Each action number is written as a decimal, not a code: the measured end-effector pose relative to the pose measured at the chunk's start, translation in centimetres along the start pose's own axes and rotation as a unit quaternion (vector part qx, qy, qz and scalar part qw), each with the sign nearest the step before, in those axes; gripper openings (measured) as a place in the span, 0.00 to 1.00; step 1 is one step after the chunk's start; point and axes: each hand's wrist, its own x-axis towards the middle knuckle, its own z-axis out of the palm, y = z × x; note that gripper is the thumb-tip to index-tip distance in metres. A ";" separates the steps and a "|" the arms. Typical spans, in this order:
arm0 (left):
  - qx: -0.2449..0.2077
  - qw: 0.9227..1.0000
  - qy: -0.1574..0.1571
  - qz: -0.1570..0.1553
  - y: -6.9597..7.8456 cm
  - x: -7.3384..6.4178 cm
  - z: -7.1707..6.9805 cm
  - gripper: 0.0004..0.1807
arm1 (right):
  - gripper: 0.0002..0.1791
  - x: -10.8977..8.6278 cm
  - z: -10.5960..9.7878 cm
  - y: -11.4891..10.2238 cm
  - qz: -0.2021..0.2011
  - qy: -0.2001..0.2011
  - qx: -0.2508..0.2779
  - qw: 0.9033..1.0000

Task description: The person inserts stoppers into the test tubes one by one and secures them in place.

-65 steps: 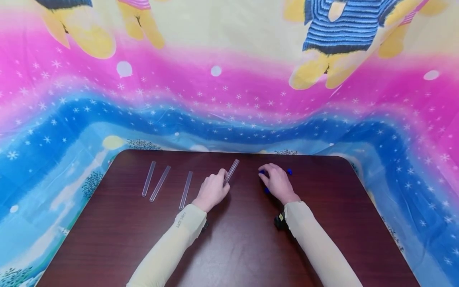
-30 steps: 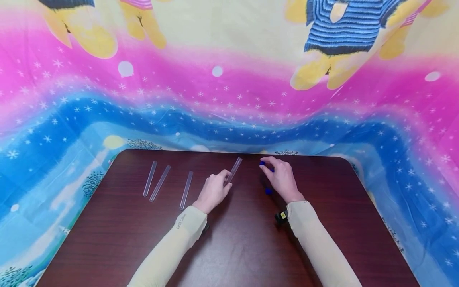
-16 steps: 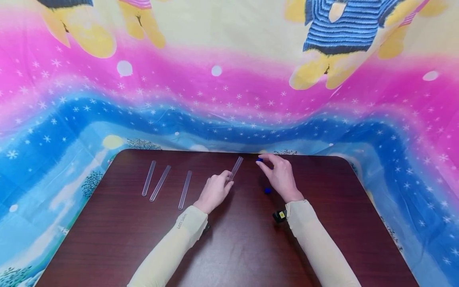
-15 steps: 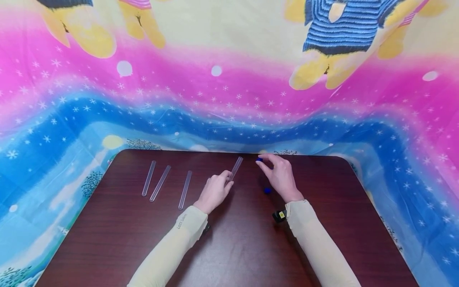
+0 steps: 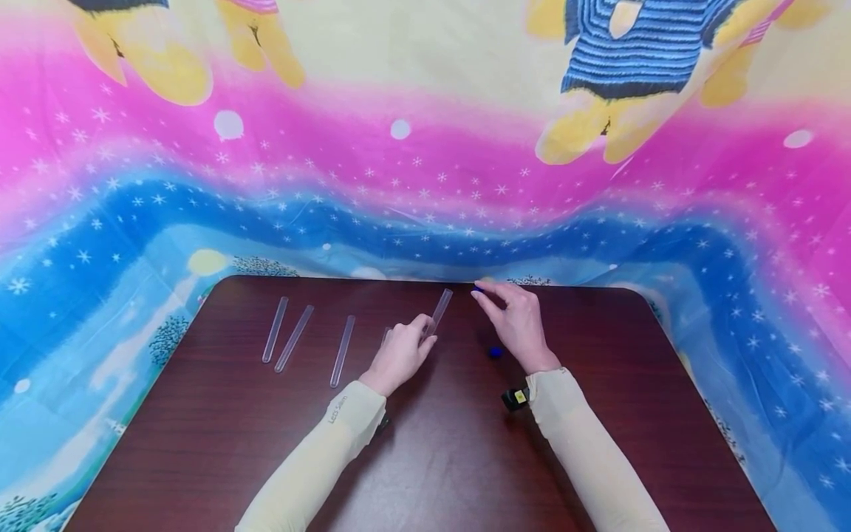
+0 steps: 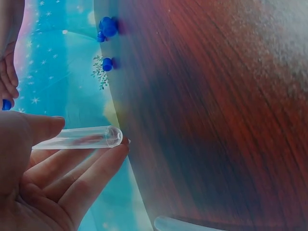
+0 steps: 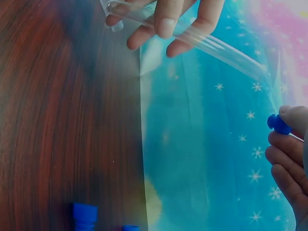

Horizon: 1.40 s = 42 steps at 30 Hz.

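Note:
My left hand point(image 5: 401, 351) holds a clear test tube point(image 5: 442, 307) between thumb and fingers, tilted above the table; its rounded end shows in the left wrist view. My right hand point(image 5: 521, 325) pinches a blue stopper point(image 7: 279, 123) between thumb and index finger, apart from the tube. In the right wrist view, the stopper is near the tube's far end. Another blue stopper point(image 5: 495, 352) lies on the table below my right hand. More blue stoppers point(image 6: 109, 26) show near the table edge in the left wrist view.
Three clear test tubes point(image 5: 343, 351) lie spaced apart on the left of the dark brown table point(image 5: 439, 458). Part of another clear piece peeks out behind my left hand. A patterned cloth point(image 5: 425, 177) hangs behind the table and along its sides.
My right hand has picked up a blue stopper from the table and carried it up, away from me and slightly left. The tube in my left hand has shifted slightly to the right.

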 end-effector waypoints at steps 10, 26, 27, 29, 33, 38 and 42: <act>-0.017 1.000 -0.018 0.012 0.4 0.0 0.2 0.11 | 0.14 0.3 0.2 -0.8 0.012 0.022 0.035 0.999; -0.020 0.999 -0.019 0.023 0.8 -0.1 0.3 0.11 | 0.11 0.5 1.1 -1.6 0.025 0.035 0.047 0.998; -0.022 0.999 -0.019 0.023 0.8 -0.1 0.4 0.10 | 0.11 0.5 1.1 -1.7 0.026 0.035 0.048 0.998; -0.021 0.999 -0.018 0.025 0.9 -0.1 0.4 0.10 | 0.11 0.5 1.3 -1.7 0.028 0.035 0.049 0.998; -0.020 0.999 -0.016 0.028 0.9 -0.1 0.4 0.10 | 0.11 0.5 1.4 -1.8 0.029 0.036 0.054 0.998; -0.015 0.999 -0.019 0.027 0.9 -0.1 0.5 0.11 | 0.10 0.4 1.6 -1.7 0.026 0.038 0.056 0.997; -0.010 0.999 -0.015 0.028 0.8 0.0 0.7 0.11 | 0.10 0.4 1.6 -1.7 0.020 0.044 0.058 0.997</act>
